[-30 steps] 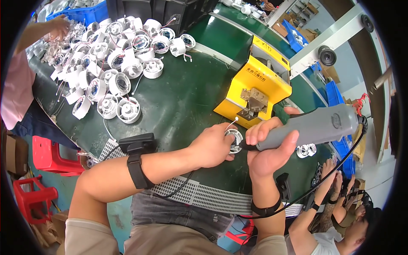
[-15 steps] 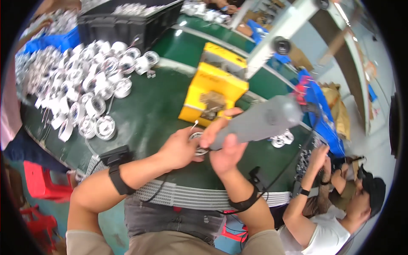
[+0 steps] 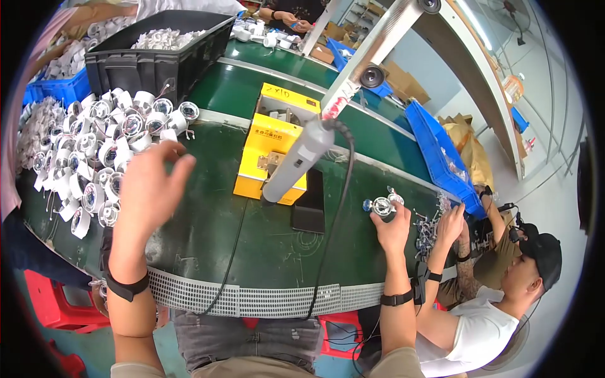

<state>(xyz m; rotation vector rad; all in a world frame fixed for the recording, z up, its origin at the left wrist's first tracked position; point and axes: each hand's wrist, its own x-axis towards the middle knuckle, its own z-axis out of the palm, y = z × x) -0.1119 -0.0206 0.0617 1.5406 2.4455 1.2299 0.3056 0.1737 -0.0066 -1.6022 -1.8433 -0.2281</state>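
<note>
My left hand [image 3: 150, 186] is over the near right side of a pile of white round housings [image 3: 88, 157]; its fingers are apart and I see nothing in them. On the right of the table, my right hand [image 3: 395, 234] has thumb and fingers around the near edge of a small white round part [image 3: 382, 205]. Another small white piece [image 3: 395, 194] lies against its far side. Between my hands a grey electric screwdriver [image 3: 299, 160] hangs tilted from a black coiled cable, in front of a yellow box-shaped machine [image 3: 270, 142].
A dark flat rectangle [image 3: 309, 205] lies beside the yellow machine. A black crate [image 3: 135, 66] of white parts stands at the far left, a long blue bin [image 3: 441, 151] at the right. A co-worker [image 3: 485, 315] sits close on my right, handling small wired parts [image 3: 427, 234].
My right hand has let go of the screwdriver and moved right to the round part. The left hand has swung left toward the pile. The view has shifted too.
</note>
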